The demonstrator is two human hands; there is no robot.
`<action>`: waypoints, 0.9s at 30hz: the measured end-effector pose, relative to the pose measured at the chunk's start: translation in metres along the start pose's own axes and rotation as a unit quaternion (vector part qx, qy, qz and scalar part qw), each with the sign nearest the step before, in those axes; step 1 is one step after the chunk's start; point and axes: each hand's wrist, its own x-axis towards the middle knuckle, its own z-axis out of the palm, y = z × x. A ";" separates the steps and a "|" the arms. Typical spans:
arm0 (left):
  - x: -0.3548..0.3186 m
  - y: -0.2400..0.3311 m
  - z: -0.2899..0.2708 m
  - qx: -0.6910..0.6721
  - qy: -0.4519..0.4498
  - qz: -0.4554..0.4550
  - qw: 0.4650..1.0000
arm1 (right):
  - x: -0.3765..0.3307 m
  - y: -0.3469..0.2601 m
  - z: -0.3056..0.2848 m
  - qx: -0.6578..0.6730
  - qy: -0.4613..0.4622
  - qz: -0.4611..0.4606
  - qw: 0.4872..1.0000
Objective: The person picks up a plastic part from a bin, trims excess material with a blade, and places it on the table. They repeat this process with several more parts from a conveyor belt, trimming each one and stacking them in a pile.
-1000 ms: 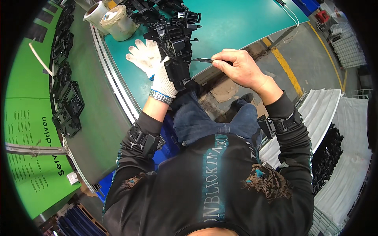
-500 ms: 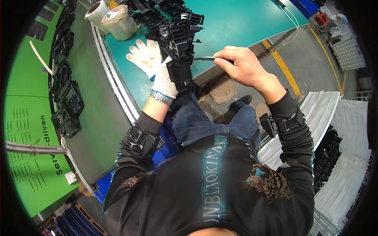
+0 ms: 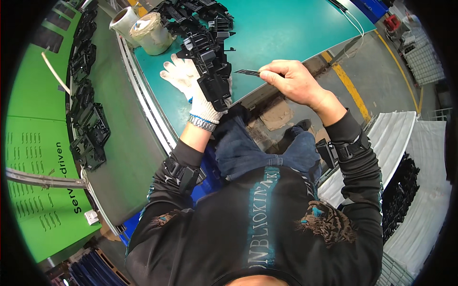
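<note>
My left hand (image 3: 191, 88), in a white knit glove, grips a black moulded plastic part (image 3: 212, 71) and holds it over the near edge of the teal table (image 3: 281, 33). My bare right hand (image 3: 291, 82) is closed on a thin dark blade-like tool (image 3: 248, 72). The tool's tip points left at the part, a short gap away. More black plastic parts (image 3: 191, 12) are heaped on the table just beyond the held one.
Two rolls of tape (image 3: 143, 28) stand at the table's far left corner. A grey conveyor (image 3: 109, 128) on my left carries several black parts (image 3: 88, 128). White stacked sheets (image 3: 420, 157) and a bin of black parts (image 3: 400, 200) lie on my right.
My right hand with the tool has drawn slightly right, away from the black part. The left hand keeps holding the part in much the same place.
</note>
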 end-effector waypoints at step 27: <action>-0.003 0.003 0.000 0.050 0.009 -0.005 0.999 | -0.008 -0.027 0.010 -0.284 0.106 -0.107 0.947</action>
